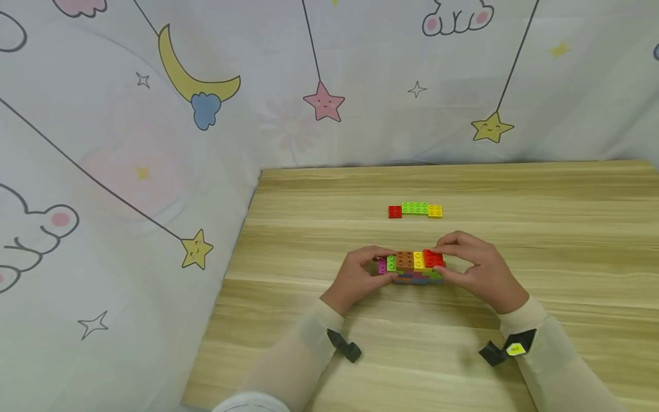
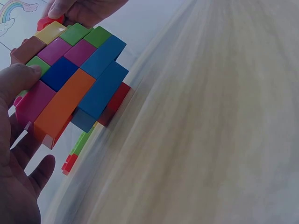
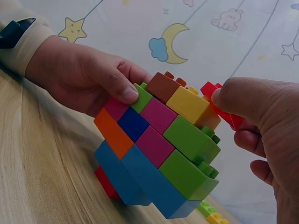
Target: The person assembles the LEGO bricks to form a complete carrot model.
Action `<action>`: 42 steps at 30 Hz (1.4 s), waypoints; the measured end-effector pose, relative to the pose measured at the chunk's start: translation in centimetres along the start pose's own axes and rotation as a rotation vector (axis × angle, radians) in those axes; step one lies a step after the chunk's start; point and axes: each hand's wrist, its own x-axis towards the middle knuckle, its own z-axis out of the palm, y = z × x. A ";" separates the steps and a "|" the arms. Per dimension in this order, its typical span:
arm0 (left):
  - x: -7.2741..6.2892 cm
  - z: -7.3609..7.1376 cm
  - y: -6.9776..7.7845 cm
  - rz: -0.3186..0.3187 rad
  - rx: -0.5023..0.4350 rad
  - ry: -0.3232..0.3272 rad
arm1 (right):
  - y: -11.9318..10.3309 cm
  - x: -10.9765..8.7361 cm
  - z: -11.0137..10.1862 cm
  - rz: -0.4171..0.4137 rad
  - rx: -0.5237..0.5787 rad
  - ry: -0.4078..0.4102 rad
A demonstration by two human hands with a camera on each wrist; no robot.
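Observation:
A wall of stacked toy building bricks (image 3: 149, 135) in blue, orange, magenta, green, brown and yellow stands on the table, widening above a narrow red brick (image 3: 106, 183) at its foot. My left hand (image 1: 357, 274) holds its left end, the thumb lying on a small green brick (image 3: 141, 98) near the top. At the upper right end, my right hand (image 1: 481, 272) pinches a red brick (image 1: 433, 258) between thumb and fingers. In the right wrist view that brick is tilted, right at the end of the yellow brick (image 3: 192, 106).
Behind the wall, a red brick (image 1: 394, 212), a light green brick (image 1: 415, 208) and a yellow brick (image 1: 435, 212) lie in a row on the wooden table (image 1: 319, 197). A patterned cloth (image 1: 370, 120) hangs along the table's back and left sides.

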 end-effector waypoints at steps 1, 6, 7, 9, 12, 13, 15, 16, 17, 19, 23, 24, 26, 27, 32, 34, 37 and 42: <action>0.0 0.0 0.0 -0.001 0.002 0.001 | 0.0 0.0 0.0 0.003 0.002 -0.002; -0.1 -0.1 -0.1 -0.003 0.004 0.003 | -0.1 0.0 0.0 0.016 0.002 -0.013; -0.1 -0.1 -0.1 -0.003 0.004 0.003 | -0.1 0.0 0.0 0.016 -0.002 -0.015; -0.1 0.0 -0.1 -0.001 -0.001 0.001 | -0.1 0.0 0.0 0.007 -0.017 -0.017; 0.0 0.0 -0.1 0.001 -0.003 0.003 | -0.2 0.1 0.0 -0.010 -0.048 -0.023; -0.1 0.0 -0.1 0.001 -0.004 0.005 | -0.2 0.1 0.0 -0.019 -0.055 -0.024; -0.1 -0.1 0.0 -0.001 -0.001 0.008 | -0.2 0.1 -0.1 -0.034 -0.069 -0.029; -0.1 -0.1 0.1 -0.001 0.002 0.009 | -0.2 0.1 -0.1 -0.044 -0.073 -0.029; -0.1 -0.1 0.1 -0.003 0.004 0.010 | -0.2 0.1 -0.1 -0.052 -0.075 -0.028; -0.1 -0.1 0.2 -0.009 0.004 0.011 | -0.2 0.1 -0.1 -0.067 -0.075 -0.025; -0.2 -0.1 0.2 -0.025 -0.005 0.012 | -0.2 0.1 0.0 -0.086 -0.068 -0.009; -0.2 -0.1 0.2 -0.027 -0.009 0.012 | -0.2 0.1 0.0 -0.085 -0.065 -0.009; -0.2 0.0 0.1 -0.028 -0.013 0.011 | -0.1 0.0 0.1 -0.079 -0.060 -0.011; -0.2 0.0 0.1 -0.026 -0.013 0.011 | -0.1 0.0 0.1 -0.069 -0.056 -0.014; -0.2 -0.1 -0.1 -0.023 -0.007 0.016 | 0.2 -0.1 0.2 -0.017 -0.041 -0.030; -0.2 -0.1 0.0 -0.023 -0.004 0.018 | 0.2 -0.1 0.1 -0.008 -0.034 -0.042; -0.2 0.0 0.0 -0.024 0.001 0.020 | 0.1 0.1 0.0 -0.012 -0.025 -0.072; -0.1 0.0 0.2 -0.022 0.006 0.011 | 0.1 0.3 -0.4 -0.040 -0.040 -0.130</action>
